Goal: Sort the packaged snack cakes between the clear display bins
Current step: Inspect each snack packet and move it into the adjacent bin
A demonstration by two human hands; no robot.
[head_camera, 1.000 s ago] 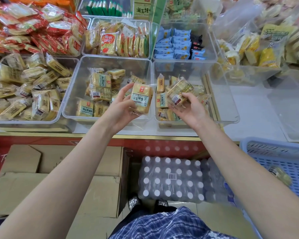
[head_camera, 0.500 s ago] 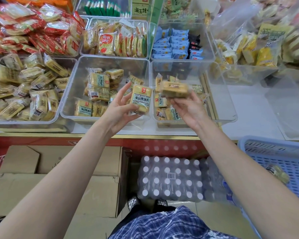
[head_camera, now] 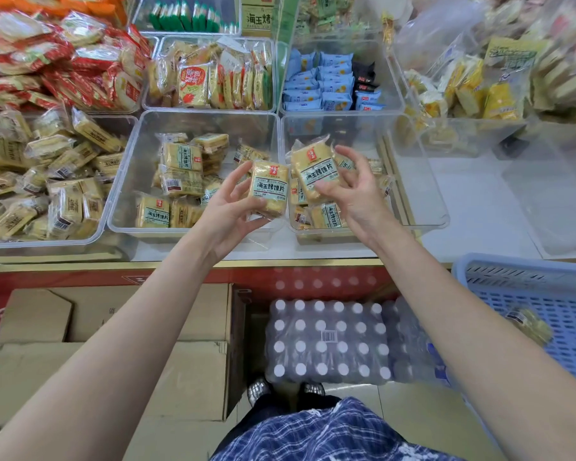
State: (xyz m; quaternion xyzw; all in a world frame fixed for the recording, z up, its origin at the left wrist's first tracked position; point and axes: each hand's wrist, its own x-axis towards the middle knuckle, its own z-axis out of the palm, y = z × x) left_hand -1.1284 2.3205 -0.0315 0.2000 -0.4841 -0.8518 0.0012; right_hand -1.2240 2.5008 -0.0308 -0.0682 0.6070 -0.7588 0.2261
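Above the middle bin, my left hand and right hand each pinch an upright snack cake, probably bound leftward.

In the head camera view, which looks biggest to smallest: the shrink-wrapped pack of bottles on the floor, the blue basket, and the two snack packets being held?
1. Pack of bottles.
2. Blue basket, though the frame cuts it off, so unsure.
3. Packet in the left hand and packet in the right hand: alike.
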